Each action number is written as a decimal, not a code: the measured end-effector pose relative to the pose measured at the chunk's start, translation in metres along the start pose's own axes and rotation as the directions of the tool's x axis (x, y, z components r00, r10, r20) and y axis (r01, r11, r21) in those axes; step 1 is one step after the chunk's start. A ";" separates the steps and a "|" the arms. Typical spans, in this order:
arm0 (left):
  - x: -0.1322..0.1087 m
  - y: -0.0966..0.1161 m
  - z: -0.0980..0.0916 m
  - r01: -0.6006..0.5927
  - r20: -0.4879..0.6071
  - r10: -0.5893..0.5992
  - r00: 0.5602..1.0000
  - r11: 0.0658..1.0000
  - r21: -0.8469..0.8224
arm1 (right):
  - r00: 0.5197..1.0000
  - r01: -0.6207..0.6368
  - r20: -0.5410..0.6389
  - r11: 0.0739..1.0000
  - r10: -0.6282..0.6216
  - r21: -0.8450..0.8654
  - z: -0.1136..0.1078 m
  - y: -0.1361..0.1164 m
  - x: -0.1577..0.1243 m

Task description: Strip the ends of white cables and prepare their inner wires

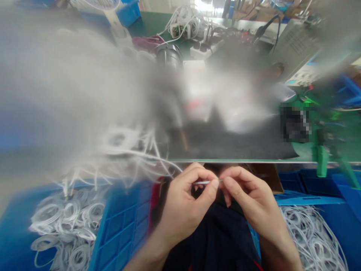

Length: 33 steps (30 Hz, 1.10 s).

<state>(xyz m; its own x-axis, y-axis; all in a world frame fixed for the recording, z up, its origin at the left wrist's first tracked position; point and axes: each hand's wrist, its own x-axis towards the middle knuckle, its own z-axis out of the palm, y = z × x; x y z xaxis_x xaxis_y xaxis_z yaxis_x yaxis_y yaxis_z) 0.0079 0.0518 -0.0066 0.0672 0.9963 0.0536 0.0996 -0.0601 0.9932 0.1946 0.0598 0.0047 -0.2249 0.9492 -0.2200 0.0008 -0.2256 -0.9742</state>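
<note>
Between my two hands, just in front of the table edge, runs a thin white cable [203, 183]. My left hand [187, 201] pinches it between thumb and forefinger close to its end. Facing it, my right hand [249, 197] has thumb and forefinger closed on the tip of the same cable. The fingertips of both hands nearly meet, and the tip itself is too small to make out. From my left hand the cable leads back to the left, toward a coil of white cable [120, 139] on the table, which is partly blurred.
Blue crates with coiled white cables [70, 222] stand at lower left, and a blue crate of loose white cables [313, 233] at lower right. A black mat [239, 145] lies on the green table. Green clamps [321, 158] sit at the right edge. Grey blur hides much of the tabletop.
</note>
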 end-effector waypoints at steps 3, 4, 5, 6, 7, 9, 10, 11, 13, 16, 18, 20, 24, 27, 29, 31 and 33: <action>0.000 -0.001 0.000 -0.004 -0.006 0.004 1.000 1.000 0.003 | 1.000 0.024 -0.017 0.999 -0.025 -0.047 0.005 0.001 -0.002; -0.001 -0.001 0.000 -0.002 -0.006 0.002 1.000 1.000 0.008 | 0.999 0.038 -0.029 0.996 -0.040 -0.076 0.006 0.001 -0.002; -0.001 -0.001 0.000 0.001 -0.009 0.000 1.000 1.000 0.014 | 0.997 0.055 -0.044 0.993 -0.060 -0.108 0.008 0.001 -0.002; -0.001 -0.001 0.000 0.004 -0.009 -0.004 1.000 1.000 0.020 | 0.995 0.073 -0.057 0.988 -0.082 -0.137 0.009 0.001 -0.002; -0.001 -0.001 -0.001 0.007 -0.008 -0.007 1.000 1.000 0.026 | 0.993 0.087 -0.062 0.984 -0.097 -0.152 0.009 0.001 -0.002; -0.001 -0.001 -0.002 0.009 -0.002 -0.009 1.000 1.000 0.028 | 0.996 0.076 -0.032 0.989 -0.081 -0.123 0.008 0.001 -0.002; -0.001 -0.001 -0.003 0.010 0.004 -0.010 1.000 1.000 0.028 | 0.999 0.053 0.001 0.995 -0.053 -0.088 0.008 0.001 -0.001; 0.000 -0.001 -0.004 0.012 0.012 -0.012 1.000 0.999 0.030 | 0.999 0.026 0.035 0.998 -0.024 -0.054 0.006 0.001 -0.001; 0.002 -0.001 -0.006 0.015 0.037 -0.017 0.999 0.999 0.042 | 0.998 0.010 0.070 0.999 -0.006 -0.052 0.004 -0.001 0.002; 0.006 -0.001 -0.008 0.013 0.074 -0.018 0.997 0.997 0.071 | 0.988 0.148 0.006 0.950 -0.153 -0.276 0.002 -0.004 0.006; 0.009 0.000 -0.009 0.008 0.083 -0.016 0.996 0.996 0.093 | 0.961 0.234 -0.028 0.868 -0.274 -0.438 0.002 -0.005 0.007; 0.010 0.002 -0.010 -0.001 0.079 -0.009 0.997 0.993 0.120 | 0.953 0.246 -0.040 0.841 -0.301 -0.481 0.002 -0.006 0.006; 0.010 0.008 -0.008 -0.032 0.117 0.015 0.993 0.989 0.144 | 0.995 0.100 0.015 0.967 -0.099 -0.236 -0.003 -0.007 0.003; 0.012 0.009 -0.006 -0.036 0.131 0.018 0.991 0.990 0.137 | 0.998 0.060 -0.015 0.985 -0.064 -0.161 -0.006 -0.007 0.003; 0.014 0.008 -0.004 -0.023 0.122 0.007 0.993 0.991 0.128 | 0.995 0.076 -0.051 0.977 -0.088 -0.200 -0.007 -0.008 0.004; 0.016 0.006 -0.003 -0.016 0.114 0.003 0.993 0.993 0.114 | 0.994 0.089 -0.039 0.972 -0.100 -0.216 -0.007 -0.009 0.004; 0.016 0.005 -0.001 -0.018 0.107 0.007 0.994 0.994 0.107 | 0.993 0.110 -0.023 0.971 -0.118 -0.214 -0.008 -0.011 0.004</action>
<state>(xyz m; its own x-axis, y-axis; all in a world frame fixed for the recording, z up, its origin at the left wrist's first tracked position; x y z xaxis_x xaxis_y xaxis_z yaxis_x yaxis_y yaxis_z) 0.0083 0.0679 -0.0003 0.1737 0.9836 0.0487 0.2042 -0.0843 0.9753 0.2015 0.0674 0.0141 -0.2005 0.9741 -0.1046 0.1841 -0.0674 -0.9806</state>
